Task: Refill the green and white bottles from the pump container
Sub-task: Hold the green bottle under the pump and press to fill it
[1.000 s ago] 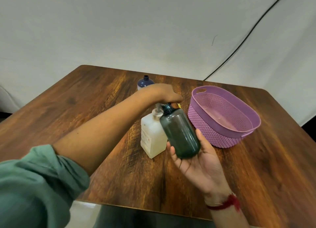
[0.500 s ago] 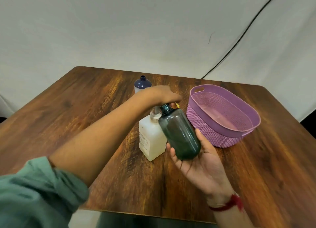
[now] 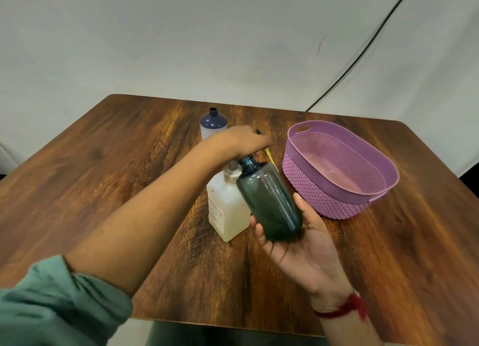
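Observation:
A dark green translucent bottle point(image 3: 269, 203) is tilted in the air at the table's middle, its open neck up against the pump head. My right hand point(image 3: 303, 244) cradles its base, fingers and thumb curled round it. The white pump container point(image 3: 226, 208) stands on the table just left of the green bottle. My left hand point(image 3: 238, 141) rests on top of the pump head, which it hides. A white bottle with a dark blue shoulder and open neck point(image 3: 213, 124) stands behind my left hand, partly hidden.
A purple plastic basket point(image 3: 305, 185) stands on the right of the wooden table point(image 3: 103, 179). A thin yellow and black object point(image 3: 268, 154) lies between the basket and my left hand. A black cable point(image 3: 363, 50) runs down the white backdrop.
My left hand has stayed on the pump head and my right hand still holds the green bottle at the spout. The view has shifted slightly; nothing else moved.

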